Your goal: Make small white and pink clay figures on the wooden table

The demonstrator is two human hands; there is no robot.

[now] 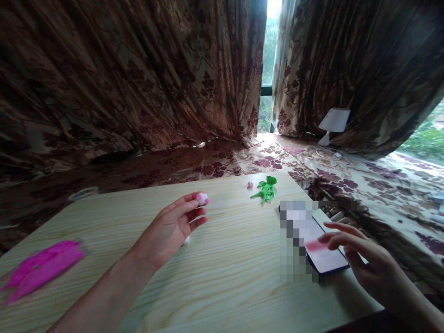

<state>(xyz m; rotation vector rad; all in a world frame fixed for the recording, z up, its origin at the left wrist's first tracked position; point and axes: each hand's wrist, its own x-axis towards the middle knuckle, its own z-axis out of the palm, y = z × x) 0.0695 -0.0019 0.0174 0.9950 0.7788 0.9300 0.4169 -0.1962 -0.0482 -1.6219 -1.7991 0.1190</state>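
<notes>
Pinched between thumb and forefinger of the left hand: a small white ball with pink patches, raised above the table near the middle of the view. Gripped at the tips only, with loosely bent fingers below and clear of the ball. Looks very light, probably modelling clay or foam (hard to be sure with so small a shape). Likely soft enough to dent under a firm squeeze, and perhaps slightly tacky rather than slippery. Best taken at the widest part, from opposite sides, with just enough pressure to prevent rolling; better not rubbed on the pink patches, for fear of smearing.

Nothing gripped in the right hand, loosely spread over the phone with a finger at the screen; touching or just above, impossible to tell. Farther back on the table: a green figure, thin-limbed and probably best lifted by the body, beside a tiny speckled piece. Over to the left, a pink packet.
</notes>
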